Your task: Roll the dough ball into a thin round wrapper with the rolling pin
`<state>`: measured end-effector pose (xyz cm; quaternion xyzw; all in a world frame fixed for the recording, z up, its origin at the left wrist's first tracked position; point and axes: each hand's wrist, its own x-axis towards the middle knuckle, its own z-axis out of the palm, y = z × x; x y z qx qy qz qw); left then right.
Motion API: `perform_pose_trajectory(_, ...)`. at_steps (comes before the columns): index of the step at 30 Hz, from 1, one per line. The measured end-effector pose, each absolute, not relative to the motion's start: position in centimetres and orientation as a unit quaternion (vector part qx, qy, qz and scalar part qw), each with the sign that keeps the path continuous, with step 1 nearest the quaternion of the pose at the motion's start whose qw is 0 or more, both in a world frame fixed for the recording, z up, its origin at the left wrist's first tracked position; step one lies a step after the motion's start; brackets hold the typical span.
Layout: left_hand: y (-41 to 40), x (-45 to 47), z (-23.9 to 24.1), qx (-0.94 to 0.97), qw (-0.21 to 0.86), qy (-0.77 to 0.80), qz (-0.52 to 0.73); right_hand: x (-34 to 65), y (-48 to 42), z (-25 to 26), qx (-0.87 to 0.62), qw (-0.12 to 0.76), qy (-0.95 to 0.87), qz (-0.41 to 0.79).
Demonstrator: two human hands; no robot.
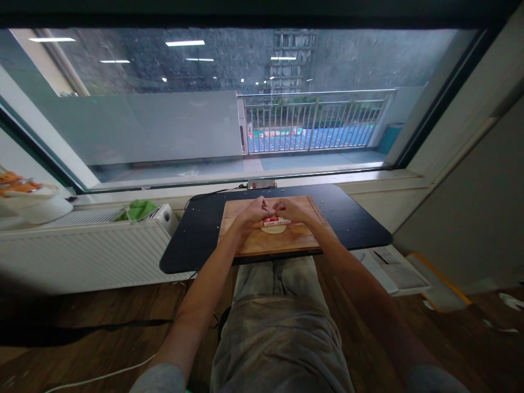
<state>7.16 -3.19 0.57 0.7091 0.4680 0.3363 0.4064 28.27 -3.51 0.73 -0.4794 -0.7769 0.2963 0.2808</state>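
A small red-and-white printed box is at the middle of a wooden board, over a pale round flat piece. My left hand comes in from the left, fingers bent and pinched at the box's upper edge. From the other side my right hand pinches at the same edge, its fingertips almost meeting those of the left. Exactly what lies between the fingertips is too small to make out. The board rests on a black tabletop.
A wide window lies beyond the table. To the left stand a white radiator with a green cloth on it and a white container with orange things. A white drawer unit is under the table's right end.
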Motion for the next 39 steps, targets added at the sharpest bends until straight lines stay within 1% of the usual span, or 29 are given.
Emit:
perform_pose_trajectory(3, -3.0, 7.1, 0.7, 0.728, 0.388, 0.464, 0.322, 28.4, -3.7, 0.6, -0.47, 0.313, -0.764, 0.312)
perform_pose_trajectory(7, -2.4, 7.0, 0.4, 0.742, 0.396, 0.449, 0.302, 28.6, -3.8, 0.5, -0.46, 0.324, -0.769, 0.303)
perform_pose_trajectory(18, -1.4, 7.0, -0.8, 0.73, 0.416, 0.442, 0.315, 28.3, -4.1, 0.7, -0.456, 0.304, -0.782, 0.295)
perform_pose_trajectory(25, -1.3, 7.0, -1.3, 0.728, 0.419, 0.427, 0.334, 28.2, -3.8, 1.0, -0.462, 0.268, -0.8, 0.274)
perform_pose_trajectory(33, -1.6, 6.9, -0.9, 0.728, 0.409, 0.435, 0.336, 28.2, -3.2, 0.8, -0.47, 0.24, -0.811, 0.252)
perform_pose_trajectory(39, -2.0, 7.0, -0.4, 0.731, 0.408, 0.437, 0.33, 28.2, -3.2, 0.9, -0.475, 0.235, -0.818, 0.224)
